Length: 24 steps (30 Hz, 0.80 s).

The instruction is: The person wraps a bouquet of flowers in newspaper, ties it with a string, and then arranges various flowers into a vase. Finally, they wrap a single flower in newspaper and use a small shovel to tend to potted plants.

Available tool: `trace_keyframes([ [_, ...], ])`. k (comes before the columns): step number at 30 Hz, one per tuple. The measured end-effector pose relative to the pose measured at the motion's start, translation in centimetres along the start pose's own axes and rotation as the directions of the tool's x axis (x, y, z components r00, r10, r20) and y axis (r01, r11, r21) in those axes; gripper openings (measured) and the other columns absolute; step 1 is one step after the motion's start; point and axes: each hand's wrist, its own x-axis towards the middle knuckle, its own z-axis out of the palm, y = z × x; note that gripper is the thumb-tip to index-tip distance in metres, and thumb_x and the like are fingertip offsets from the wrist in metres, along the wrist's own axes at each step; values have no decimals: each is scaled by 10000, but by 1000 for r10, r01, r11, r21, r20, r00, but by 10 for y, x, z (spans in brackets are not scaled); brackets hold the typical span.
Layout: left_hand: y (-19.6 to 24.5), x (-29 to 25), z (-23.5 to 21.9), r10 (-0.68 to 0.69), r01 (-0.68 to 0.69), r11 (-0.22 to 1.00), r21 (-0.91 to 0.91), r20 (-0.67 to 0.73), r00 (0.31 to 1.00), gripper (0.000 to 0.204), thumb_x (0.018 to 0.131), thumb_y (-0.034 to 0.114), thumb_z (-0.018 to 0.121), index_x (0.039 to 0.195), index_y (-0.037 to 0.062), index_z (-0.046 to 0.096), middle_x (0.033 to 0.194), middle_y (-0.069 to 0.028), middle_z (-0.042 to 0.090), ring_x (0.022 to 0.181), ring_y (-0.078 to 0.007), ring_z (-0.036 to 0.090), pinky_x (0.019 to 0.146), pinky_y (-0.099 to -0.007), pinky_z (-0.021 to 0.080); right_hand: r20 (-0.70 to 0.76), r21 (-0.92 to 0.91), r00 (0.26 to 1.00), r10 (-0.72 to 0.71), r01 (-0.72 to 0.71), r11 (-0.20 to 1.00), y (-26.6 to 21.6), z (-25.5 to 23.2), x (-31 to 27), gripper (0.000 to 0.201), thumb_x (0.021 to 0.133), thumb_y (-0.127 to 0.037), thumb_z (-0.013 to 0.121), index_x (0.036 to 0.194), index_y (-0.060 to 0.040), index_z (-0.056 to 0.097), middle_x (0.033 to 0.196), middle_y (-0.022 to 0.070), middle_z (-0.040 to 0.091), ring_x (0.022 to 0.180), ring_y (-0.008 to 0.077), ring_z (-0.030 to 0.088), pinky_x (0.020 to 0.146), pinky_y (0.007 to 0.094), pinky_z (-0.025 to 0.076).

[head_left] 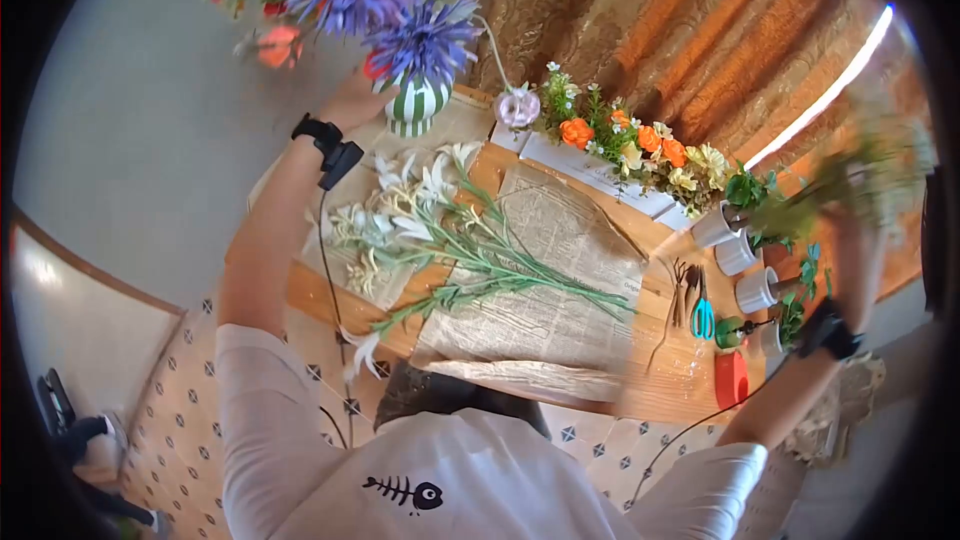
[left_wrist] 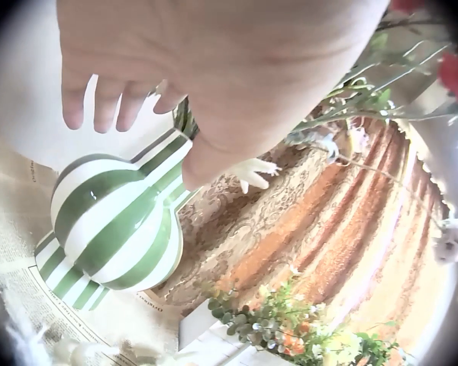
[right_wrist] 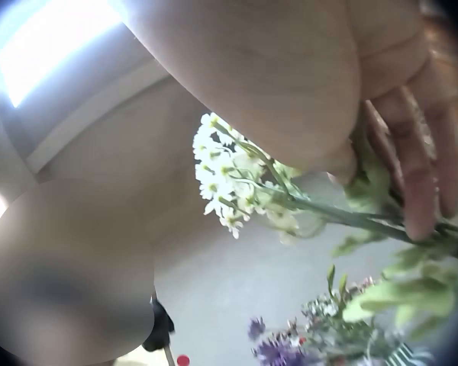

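My left hand (head_left: 356, 102) is at the green-and-white striped vase (head_left: 413, 110), with straight, spread fingers. In the left wrist view its thumb overlaps the vase's narrow neck (left_wrist: 166, 162), while the other fingers extend beyond it. Large blue-purple flowers (head_left: 425, 45) and coral blooms (head_left: 278, 46) rise from the vase. Raised at the far right, my right hand (head_left: 850, 250) grips a leafy flower stem (right_wrist: 343, 213) topped with small white blossoms (right_wrist: 221, 175). The stem passes under its fingers, and leaves partly hide the grip. In the head view this foliage (head_left: 850, 185) is blurred.
Long-stemmed white lilies (head_left: 432, 183) lie over newspaper (head_left: 560, 220) on the wooden table (head_left: 650, 335). Turquoise-handled scissors (head_left: 703, 320) and a red block (head_left: 731, 380) sit at the right. White planters of flowers (head_left: 600, 175) and small white pots (head_left: 735, 255) line the back and right edges.
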Motion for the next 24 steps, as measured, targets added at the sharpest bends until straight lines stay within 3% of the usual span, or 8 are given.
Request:
trace_keyframes([
  [3,7,-21,-22,-56,99,942,-322,140,989,575,1004,199,709,1509,33,493,1391,-197,682,1290,-350,657,1092,-445,511,385,-80,921,-62,100,992,-15,71,-55,185,1004,-64,623,1144,12,717,1030,186,760,953,298,743,840,403,563],
  [6,39,-48,-40,-99,114,911,-396,59,993,478,1018,160,695,1450,18,546,1278,-156,736,1211,-259,710,1022,-389,554,814,-29,581,-4,47,998,-82,149,-85,154,947,-41,689,1089,18,690,1014,233,720,907,374,723,802,450,570],
  [8,45,-60,-43,-59,70,873,-483,37,998,373,1028,187,706,1346,7,631,1177,-114,764,1130,-201,736,958,-336,575,793,241,508,-336,245,939,-79,197,-113,142,1001,-113,646,1044,16,686,938,269,707,833,431,714,759,504,571],
  [16,141,-119,-88,-21,54,888,-457,79,997,251,1072,215,670,1211,8,702,1105,-102,755,1010,-219,726,920,-368,574,767,375,508,-392,142,916,-101,346,-153,220,1031,-197,623,1029,4,714,863,292,713,838,493,705,759,565,565],
  [18,168,-137,-94,57,-52,979,-195,17,998,244,1037,194,689,1195,9,711,1169,-116,732,1130,-230,696,1023,-379,531,763,403,510,-396,103,909,-107,371,-144,228,1033,-190,615,1015,20,703,848,286,719,810,493,710,752,535,578],
  [20,182,-157,-81,282,-286,953,-103,-51,958,227,992,200,707,1145,33,717,1232,-113,675,1151,-286,656,1028,-422,514,830,419,483,-277,-215,882,-114,393,-138,217,1028,-149,601,1013,38,711,805,275,717,820,447,743,769,487,590],
  [22,201,-172,-77,393,-379,914,146,-74,917,215,973,179,708,1153,61,718,1318,-89,631,1172,-286,632,983,-422,514,731,542,503,-461,-19,840,-97,407,-133,250,1009,-107,618,1191,49,692,940,224,769,902,326,787,810,417,603],
  [24,199,-191,-54,457,-441,880,177,-63,887,245,952,181,715,1172,73,714,1321,-92,622,1137,-283,632,950,-416,514,713,645,512,-479,-211,734,-87,402,-134,407,1026,-108,653,1397,47,588,1156,157,757,1046,233,763,878,371,604],
])
